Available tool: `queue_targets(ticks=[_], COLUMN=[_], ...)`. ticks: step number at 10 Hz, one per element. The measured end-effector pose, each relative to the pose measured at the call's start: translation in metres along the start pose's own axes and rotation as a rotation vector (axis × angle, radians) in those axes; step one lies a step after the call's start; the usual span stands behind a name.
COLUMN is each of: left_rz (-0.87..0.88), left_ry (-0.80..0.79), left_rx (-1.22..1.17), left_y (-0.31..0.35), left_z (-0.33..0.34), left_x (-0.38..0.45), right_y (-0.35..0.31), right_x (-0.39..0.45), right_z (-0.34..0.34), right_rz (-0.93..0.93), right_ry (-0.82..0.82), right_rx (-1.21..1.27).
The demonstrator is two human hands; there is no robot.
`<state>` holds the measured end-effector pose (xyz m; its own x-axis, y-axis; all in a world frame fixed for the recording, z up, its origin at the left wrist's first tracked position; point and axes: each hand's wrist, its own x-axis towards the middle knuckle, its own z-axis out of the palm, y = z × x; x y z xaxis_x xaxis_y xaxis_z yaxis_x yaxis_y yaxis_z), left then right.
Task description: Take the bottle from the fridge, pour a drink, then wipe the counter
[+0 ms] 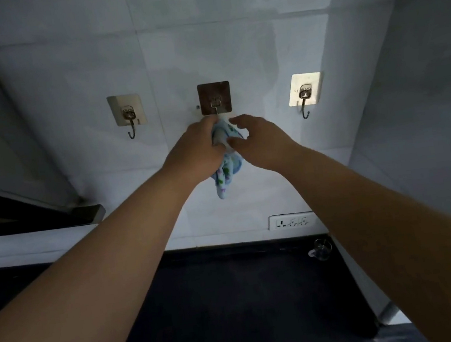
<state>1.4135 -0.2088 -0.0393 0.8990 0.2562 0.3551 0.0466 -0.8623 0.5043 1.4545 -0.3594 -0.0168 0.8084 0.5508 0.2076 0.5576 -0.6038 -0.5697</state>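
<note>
**Cloth bunched at the middle hook**

Cloth (225, 170), soft, pale blue with a small printed pattern, hangs crumpled just below the middle hook (214, 98), a dark square plate on the white tiled wall (230, 41). I see the left hand (197, 148) curled round its upper folds, and the right hand (262, 143) pinching the fabric beside it, fingers bent. Two shiny metal hooks (126, 113) flank it. Below lies the dark, matte counter (235, 298).

Dim, bluish, soft picture; the right hook plate (305, 88) glares brightest, the worktop (235, 298) lies in shadow, and edges bend outward.
</note>
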Motion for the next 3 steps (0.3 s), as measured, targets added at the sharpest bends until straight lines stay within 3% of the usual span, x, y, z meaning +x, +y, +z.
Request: queue_targets(ticks=[3], left_rz=[-0.055], left_ry=[-0.029], left_rx=[0.049], left_y=[0.018], left_z=[-0.053], left_x=[-0.086], right_y=[-0.010], right_x=[-0.063], right_z=[-0.023], right_rz=[-0.008], right_ry=[0.081], right_rx=[0.003])
